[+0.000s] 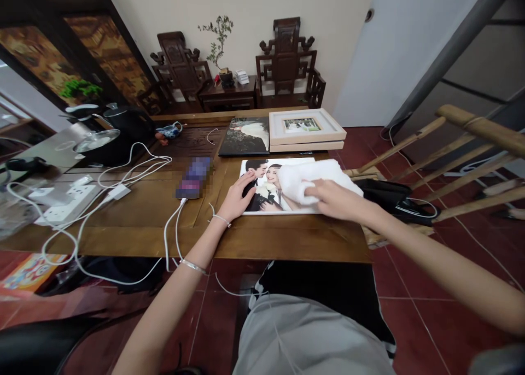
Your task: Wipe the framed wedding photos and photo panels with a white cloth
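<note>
A photo panel (267,195) showing a couple lies flat near the front edge of the wooden table (287,238). My left hand (241,195) rests on its left edge, fingers stretched out and holding nothing. In my right hand (328,197) is a bunched white cloth (314,175), gripped at its near side. The cloth covers the right part of the panel and hangs past its right edge. What lies under the cloth is hidden.
Behind the panel are a dark photo panel (246,135) and stacked wooden frames (307,129). A phone (194,177) on a white cable, a power strip (69,200) and a glass-lidded pot (98,142) stand left. A bamboo chair (463,162) is at right.
</note>
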`<move>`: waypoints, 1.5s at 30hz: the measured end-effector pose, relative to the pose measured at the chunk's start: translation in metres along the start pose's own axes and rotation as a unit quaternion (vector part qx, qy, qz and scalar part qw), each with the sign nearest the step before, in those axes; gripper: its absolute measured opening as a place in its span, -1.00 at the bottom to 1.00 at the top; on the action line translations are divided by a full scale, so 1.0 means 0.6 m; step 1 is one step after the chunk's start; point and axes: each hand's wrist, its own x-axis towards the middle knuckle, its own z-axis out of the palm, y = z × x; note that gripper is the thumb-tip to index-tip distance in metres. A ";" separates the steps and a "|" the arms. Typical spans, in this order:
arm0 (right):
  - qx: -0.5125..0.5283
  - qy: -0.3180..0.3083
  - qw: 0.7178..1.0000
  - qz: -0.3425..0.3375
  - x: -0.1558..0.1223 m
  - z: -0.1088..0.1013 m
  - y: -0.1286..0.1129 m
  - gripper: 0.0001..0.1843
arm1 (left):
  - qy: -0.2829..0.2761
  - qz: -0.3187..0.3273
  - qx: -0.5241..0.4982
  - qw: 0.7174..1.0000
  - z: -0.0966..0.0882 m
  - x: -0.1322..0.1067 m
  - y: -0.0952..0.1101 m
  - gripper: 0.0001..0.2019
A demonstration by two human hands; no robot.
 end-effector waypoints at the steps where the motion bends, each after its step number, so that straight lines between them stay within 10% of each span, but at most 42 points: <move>1: 0.003 0.004 1.000 -0.007 -0.020 0.007 -0.016 -0.59 | 0.000 0.000 0.001 1.000 0.001 0.000 -0.001 -0.58; 11: 0.039 0.028 0.997 -0.066 -0.101 0.055 -0.112 -0.53 | -0.003 -0.003 -0.001 1.000 0.001 0.000 0.001 -0.58; 33: 0.083 -0.006 0.997 -0.002 0.208 -0.054 0.062 -0.73 | -0.011 -0.006 -0.003 1.000 -0.004 0.001 0.004 -0.59; 45: 0.031 0.009 0.999 -0.011 0.092 0.008 -0.034 -0.61 | -0.006 -0.006 0.001 1.000 -0.002 0.000 0.004 -0.59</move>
